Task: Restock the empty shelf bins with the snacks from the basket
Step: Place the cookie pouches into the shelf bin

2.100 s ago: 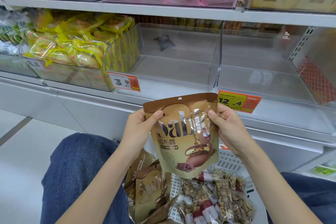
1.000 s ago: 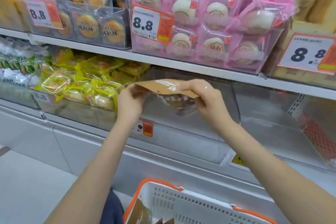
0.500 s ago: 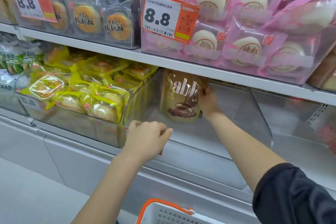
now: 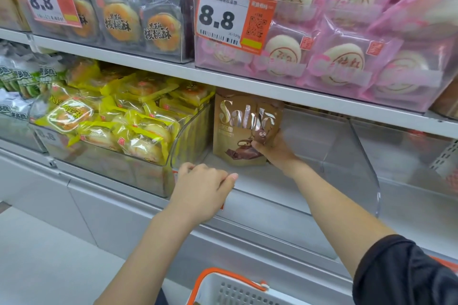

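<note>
At centre frame we see the right hand pinching the lower right corner of a brown Sablé pouch, thumb on its front. The pouch stands upright at the back left of the clear bin, against the divider beside the yellow-wrapped cakes. Just below, the left hand curls its fingers over the bin's front lip. At the bottom edge we make out the rim of a white basket with an orange handle. Pink bun packs fill the upper right.
</note>
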A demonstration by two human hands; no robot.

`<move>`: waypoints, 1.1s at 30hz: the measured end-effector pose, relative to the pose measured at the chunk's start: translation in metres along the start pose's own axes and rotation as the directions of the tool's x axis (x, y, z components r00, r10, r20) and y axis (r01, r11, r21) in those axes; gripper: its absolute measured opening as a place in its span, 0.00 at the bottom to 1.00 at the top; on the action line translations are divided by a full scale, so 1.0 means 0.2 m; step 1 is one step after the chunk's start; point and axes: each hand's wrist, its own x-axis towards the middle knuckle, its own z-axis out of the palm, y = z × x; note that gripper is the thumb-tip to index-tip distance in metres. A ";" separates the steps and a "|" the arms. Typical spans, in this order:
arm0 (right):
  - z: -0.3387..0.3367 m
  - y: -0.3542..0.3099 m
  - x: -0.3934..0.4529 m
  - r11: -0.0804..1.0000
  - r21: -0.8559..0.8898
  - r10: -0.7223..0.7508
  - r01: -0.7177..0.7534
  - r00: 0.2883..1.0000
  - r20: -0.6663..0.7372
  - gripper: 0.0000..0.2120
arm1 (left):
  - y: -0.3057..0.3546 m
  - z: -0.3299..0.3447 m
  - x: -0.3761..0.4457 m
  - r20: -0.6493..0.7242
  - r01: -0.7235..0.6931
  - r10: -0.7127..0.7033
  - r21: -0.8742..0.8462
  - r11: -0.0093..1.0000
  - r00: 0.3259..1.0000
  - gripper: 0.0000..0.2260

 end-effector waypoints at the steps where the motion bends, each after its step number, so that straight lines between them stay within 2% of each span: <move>1: 0.01 0.03 0.02 0.998 -0.043 0.048 -0.047 0.999 -0.001 0.39 | 0.00 0.00 0.00 -0.005 0.002 -0.002 0.004 1.000 1.000 0.40; 4: 0.01 0.02 -0.01 0.988 -0.114 0.109 -0.103 0.993 0.045 0.44 | 0.00 0.00 0.00 -0.008 0.001 -0.001 -0.006 1.000 1.000 0.39; 7: -0.03 -0.07 -0.08 0.947 0.051 0.319 -0.318 0.947 -0.018 0.52 | 0.00 -0.02 0.00 0.005 -0.010 0.011 -0.067 0.998 1.000 0.29; 9: -0.09 -0.20 -0.20 0.933 0.107 0.353 -0.343 0.931 -0.095 0.48 | -0.01 -0.04 -0.03 -0.036 -0.052 0.048 -0.128 0.990 0.998 0.26; 10: -0.12 -0.27 -0.30 0.959 0.105 0.276 -0.261 0.949 -0.155 0.43 | -0.01 -0.05 -0.05 -0.065 -0.072 0.062 -0.173 0.982 0.996 0.26; 12: -0.15 -0.34 -0.57 0.999 0.031 -0.019 0.030 0.950 -0.313 0.28 | -0.01 -0.07 -0.11 -0.148 -0.111 0.071 -0.284 0.953 0.987 0.22; 14: -0.12 -0.35 -0.92 0.944 -0.112 -0.327 0.309 0.844 -0.425 0.13 | 0.03 -0.06 -0.20 -0.286 -0.174 0.074 -0.345 0.922 0.956 0.16; 15: -0.07 -0.30 -1.09 0.911 -0.171 -0.413 0.376 0.803 -0.430 0.09 | 0.07 -0.05 -0.27 -0.332 -0.183 0.053 -0.377 0.908 0.942 0.14; 16: -0.02 -0.21 -1.25 0.896 -0.213 -0.443 0.389 0.802 -0.400 0.06 | 0.10 -0.02 -0.35 -0.329 -0.166 0.017 -0.431 0.887 0.944 0.12; 17: 0.05 -0.11 -1.39 0.912 -0.226 -0.403 0.342 0.850 -0.338 0.06 | 0.13 0.03 -0.44 -0.277 -0.120 -0.022 -0.488 0.865 0.961 0.10; 19: 0.21 0.12 -1.65 0.981 -0.172 -0.112 0.091 0.987 -0.113 0.09 | 0.15 0.19 -0.65 -0.073 0.068 -0.131 -0.564 0.823 0.989 0.08; 20: 0.29 0.23 -1.77 0.988 -0.141 0.070 -0.064 0.997 0.039 0.14 | 0.14 0.28 -0.77 0.057 0.199 -0.204 -0.576 0.793 0.977 0.08; 21: 0.36 0.34 -1.87 0.977 -0.137 0.185 -0.162 0.966 0.181 0.18 | 0.13 0.37 -0.88 0.175 0.314 -0.261 -0.548 0.775 0.949 0.09; 22: 0.43 0.41 -1.96 0.969 -0.166 0.227 -0.185 0.932 0.283 0.22 | 0.12 0.44 -0.97 0.281 0.394 -0.287 -0.491 0.777 0.916 0.09; 24: 0.54 0.49 -2.07 0.963 -0.230 0.231 -0.144 0.881 0.414 0.29 | 0.12 0.53 -1.11 0.471 0.467 -0.281 -0.344 0.814 0.836 0.05; 25: 0.57 0.51 -2.08 0.958 -0.262 0.230 -0.119 0.863 0.449 0.31 | 0.12 0.56 -1.15 0.541 0.478 -0.269 -0.293 0.828 0.797 0.04; 27: 0.63 0.52 -2.03 0.944 -0.305 0.252 -0.123 0.866 0.432 0.33 | 0.11 0.61 -1.19 0.610 0.468 -0.250 -0.227 0.854 0.752 0.05; 30: 0.69 0.54 -1.87 0.931 -0.303 0.293 -0.203 0.911 0.291 0.34 | 0.06 0.68 -1.20 0.600 0.469 -0.299 -0.147 0.871 0.742 0.08; 33: 0.70 0.60 -1.76 0.882 -0.438 0.330 -0.177 0.894 0.303 0.35 | 0.04 0.73 -1.20 0.627 0.435 -0.300 -0.069 0.898 0.718 0.09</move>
